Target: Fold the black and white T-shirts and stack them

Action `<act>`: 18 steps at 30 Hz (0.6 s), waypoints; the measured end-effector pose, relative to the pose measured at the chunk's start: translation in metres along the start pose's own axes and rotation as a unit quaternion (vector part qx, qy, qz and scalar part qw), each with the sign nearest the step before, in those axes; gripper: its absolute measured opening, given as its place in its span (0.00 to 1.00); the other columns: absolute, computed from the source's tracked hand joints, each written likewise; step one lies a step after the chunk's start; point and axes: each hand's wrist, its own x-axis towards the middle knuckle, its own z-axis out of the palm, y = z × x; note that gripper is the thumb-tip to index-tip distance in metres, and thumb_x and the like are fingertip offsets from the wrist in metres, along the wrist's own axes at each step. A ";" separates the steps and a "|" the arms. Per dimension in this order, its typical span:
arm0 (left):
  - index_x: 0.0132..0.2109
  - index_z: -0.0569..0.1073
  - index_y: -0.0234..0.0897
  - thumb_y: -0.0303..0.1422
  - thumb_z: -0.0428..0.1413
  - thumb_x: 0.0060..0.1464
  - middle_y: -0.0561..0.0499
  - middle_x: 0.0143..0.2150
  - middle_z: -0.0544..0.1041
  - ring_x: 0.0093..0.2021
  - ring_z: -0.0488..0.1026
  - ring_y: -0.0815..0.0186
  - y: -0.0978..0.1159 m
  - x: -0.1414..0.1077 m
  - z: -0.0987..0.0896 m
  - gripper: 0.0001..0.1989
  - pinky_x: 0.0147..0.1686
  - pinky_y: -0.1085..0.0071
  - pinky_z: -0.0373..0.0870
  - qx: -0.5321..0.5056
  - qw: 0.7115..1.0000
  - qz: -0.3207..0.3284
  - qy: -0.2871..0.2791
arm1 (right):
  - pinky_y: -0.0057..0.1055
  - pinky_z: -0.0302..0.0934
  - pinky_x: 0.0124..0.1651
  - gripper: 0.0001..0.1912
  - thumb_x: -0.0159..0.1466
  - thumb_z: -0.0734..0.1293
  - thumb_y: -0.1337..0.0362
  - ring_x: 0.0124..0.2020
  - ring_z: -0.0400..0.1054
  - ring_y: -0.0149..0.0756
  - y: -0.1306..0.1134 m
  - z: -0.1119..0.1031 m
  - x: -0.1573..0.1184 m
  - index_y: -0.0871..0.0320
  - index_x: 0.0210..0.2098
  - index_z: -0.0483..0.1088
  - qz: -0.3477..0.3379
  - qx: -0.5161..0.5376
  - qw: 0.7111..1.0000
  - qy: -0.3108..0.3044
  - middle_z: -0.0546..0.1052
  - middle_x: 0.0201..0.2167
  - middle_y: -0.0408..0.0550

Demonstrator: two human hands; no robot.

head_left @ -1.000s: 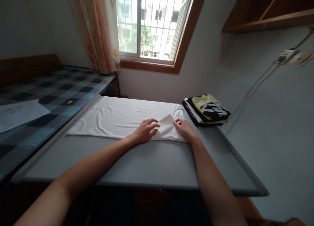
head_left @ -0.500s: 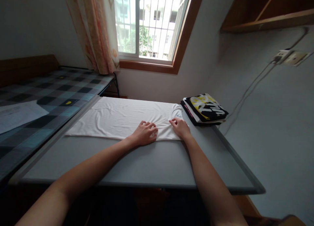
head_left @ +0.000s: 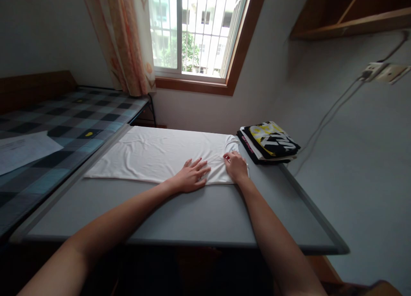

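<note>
A white T-shirt (head_left: pixel 167 150) lies lengthwise across the grey table, folded into a long strip, its collar at the right end. My left hand (head_left: pixel 192 175) rests on its near edge, right of the middle, with the fingers spread flat on the cloth. Close to the collar, my right hand (head_left: pixel 236 166) has its fingers curled and pinched together on the shirt's fabric. Small creases run through the cloth between the two hands. The fold under my right palm is partly hidden.
A stack of folded dark and white clothes (head_left: pixel 269 142) sits on the table (head_left: pixel 192 219) at the back right. To the left stands a bed with a checked mattress (head_left: pixel 64 116) and a paper sheet (head_left: pixel 27 150). A cable (head_left: pixel 330 110) runs down the right wall.
The fingers of my left hand have gone from curled to spread flat on the shirt. My right hand has shifted very slightly, still pinching near the collar.
</note>
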 end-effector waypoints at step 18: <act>0.68 0.63 0.41 0.48 0.42 0.68 0.41 0.71 0.59 0.73 0.48 0.46 -0.086 -0.051 -0.026 0.28 0.66 0.42 0.48 0.083 0.977 -0.197 -0.011 | 0.54 0.37 0.70 0.33 0.73 0.48 0.45 0.74 0.37 0.51 -0.012 0.018 -0.003 0.52 0.72 0.51 -0.065 -0.038 0.981 -0.177 0.47 0.74 0.53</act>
